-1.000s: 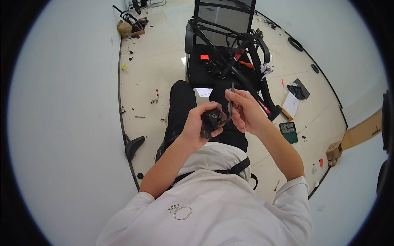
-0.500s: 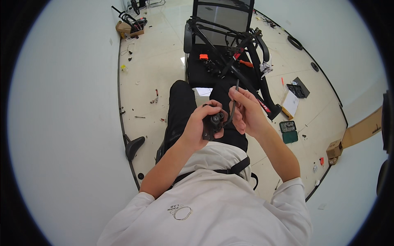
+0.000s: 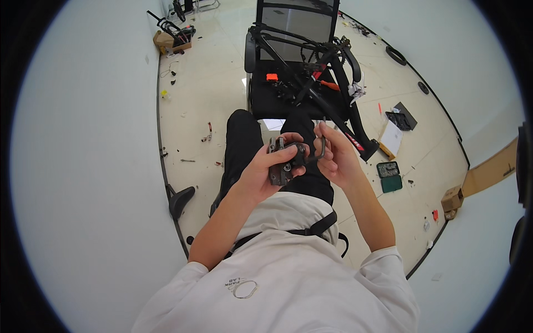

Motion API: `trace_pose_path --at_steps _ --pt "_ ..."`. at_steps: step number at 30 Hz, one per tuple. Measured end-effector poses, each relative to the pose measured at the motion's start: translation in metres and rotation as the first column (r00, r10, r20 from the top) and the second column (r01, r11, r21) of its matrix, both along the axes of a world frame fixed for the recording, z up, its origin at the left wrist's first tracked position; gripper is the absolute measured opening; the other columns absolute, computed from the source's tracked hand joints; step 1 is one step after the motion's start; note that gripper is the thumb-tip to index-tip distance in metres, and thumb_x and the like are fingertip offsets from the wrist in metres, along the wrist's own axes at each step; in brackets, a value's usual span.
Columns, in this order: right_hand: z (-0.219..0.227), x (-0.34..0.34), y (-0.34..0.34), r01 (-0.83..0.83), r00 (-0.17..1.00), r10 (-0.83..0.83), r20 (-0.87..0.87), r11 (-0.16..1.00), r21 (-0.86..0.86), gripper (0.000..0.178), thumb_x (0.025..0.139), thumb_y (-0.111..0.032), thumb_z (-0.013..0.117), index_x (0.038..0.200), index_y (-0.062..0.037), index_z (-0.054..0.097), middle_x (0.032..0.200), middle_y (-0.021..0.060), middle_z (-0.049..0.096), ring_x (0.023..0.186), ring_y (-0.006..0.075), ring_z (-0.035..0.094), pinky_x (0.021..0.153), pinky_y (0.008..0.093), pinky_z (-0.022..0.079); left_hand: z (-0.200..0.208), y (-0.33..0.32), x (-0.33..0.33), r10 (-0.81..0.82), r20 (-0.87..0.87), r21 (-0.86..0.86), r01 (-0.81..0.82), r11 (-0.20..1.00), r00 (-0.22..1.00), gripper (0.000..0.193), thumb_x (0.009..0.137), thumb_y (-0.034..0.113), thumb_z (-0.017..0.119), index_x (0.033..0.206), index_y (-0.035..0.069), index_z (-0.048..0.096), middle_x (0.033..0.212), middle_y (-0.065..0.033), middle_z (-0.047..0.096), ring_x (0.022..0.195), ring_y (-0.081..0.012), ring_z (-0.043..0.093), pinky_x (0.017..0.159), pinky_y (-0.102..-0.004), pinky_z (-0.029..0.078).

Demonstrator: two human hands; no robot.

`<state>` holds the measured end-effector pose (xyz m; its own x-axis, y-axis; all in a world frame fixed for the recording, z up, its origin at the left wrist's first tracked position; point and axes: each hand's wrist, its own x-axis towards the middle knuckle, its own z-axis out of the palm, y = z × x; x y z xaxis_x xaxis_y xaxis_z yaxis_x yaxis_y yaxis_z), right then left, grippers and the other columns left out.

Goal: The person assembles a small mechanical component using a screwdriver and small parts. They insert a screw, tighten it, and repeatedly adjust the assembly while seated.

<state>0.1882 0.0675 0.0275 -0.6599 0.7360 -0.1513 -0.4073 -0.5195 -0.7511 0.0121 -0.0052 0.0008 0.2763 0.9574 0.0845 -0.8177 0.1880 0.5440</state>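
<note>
My left hand [image 3: 265,166] holds a small black metal bicycle part [image 3: 282,162] in front of my chest, fingers wrapped around it. My right hand [image 3: 336,156] grips a bent dark hex key [image 3: 320,149] whose short end points into the part. Both hands are close together above my black trousers [image 3: 244,139]. The side of the part facing my palm is hidden.
A black office chair [image 3: 288,66] stands ahead with a black bicycle frame [image 3: 327,105] lying across it. A green case of bits [image 3: 388,175], white paper and small parts lie on the beige floor at right. Cardboard boxes [image 3: 452,197] sit by the right wall.
My hands have risen slightly and turned the part. The hex key has swung from upright to lying across toward the part.
</note>
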Motion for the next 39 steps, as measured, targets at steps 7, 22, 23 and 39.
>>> trace_pose_path --at_steps 7,22,23,39 --pt "-0.004 0.010 0.005 -0.033 0.994 0.023 0.104 0.995 0.095 0.025 0.102 -0.030 0.045 0.099 -0.0066 0.052 0.055 -0.0001 0.049 0.033 0.0063 0.040 0.029 0.0196 0.035 -0.002 0.001 0.002 0.032 -0.220 0.032 -0.025 0.999 0.975 0.035 0.088 0.016 0.069 0.116 0.001 0.054 0.101 -0.0093 0.063 0.081 -0.0153 0.062 0.070 -0.0267 0.052" --pt "-0.004 0.004 0.001 -0.023 0.993 0.016 0.120 0.998 0.061 0.024 0.102 -0.028 0.047 0.100 -0.0041 0.052 0.064 0.0036 0.059 0.039 0.0056 0.052 0.033 0.0177 0.043 0.003 -0.003 0.009 0.112 -0.228 -0.030 -0.122 0.992 0.967 0.025 0.091 0.022 0.062 0.106 0.003 0.053 0.095 -0.0093 0.060 0.077 -0.0112 0.056 0.055 -0.0227 0.042" --pt "-0.004 0.004 0.000 -0.030 0.994 0.023 0.110 0.998 0.062 0.024 0.102 -0.027 0.046 0.100 -0.0041 0.052 0.064 0.0039 0.059 0.039 0.0056 0.052 0.033 0.0176 0.042 0.004 -0.004 0.008 0.127 -0.259 -0.023 -0.138 0.990 0.957 0.025 0.092 0.022 0.061 0.105 0.003 0.053 0.095 -0.0095 0.060 0.076 -0.0110 0.056 0.054 -0.0225 0.041" --pt "-0.007 0.001 -0.010 -0.105 0.994 0.103 0.034 0.990 0.092 0.024 0.102 -0.026 0.046 0.096 -0.0032 0.050 0.068 0.0083 0.061 0.044 0.0124 0.060 0.038 0.0244 0.052 0.004 -0.003 0.008 0.289 -0.325 0.088 -0.275 0.957 0.901 0.027 0.098 0.029 0.048 0.090 0.004 0.056 0.078 -0.0066 0.060 0.059 -0.0088 0.056 0.043 -0.0216 0.040"
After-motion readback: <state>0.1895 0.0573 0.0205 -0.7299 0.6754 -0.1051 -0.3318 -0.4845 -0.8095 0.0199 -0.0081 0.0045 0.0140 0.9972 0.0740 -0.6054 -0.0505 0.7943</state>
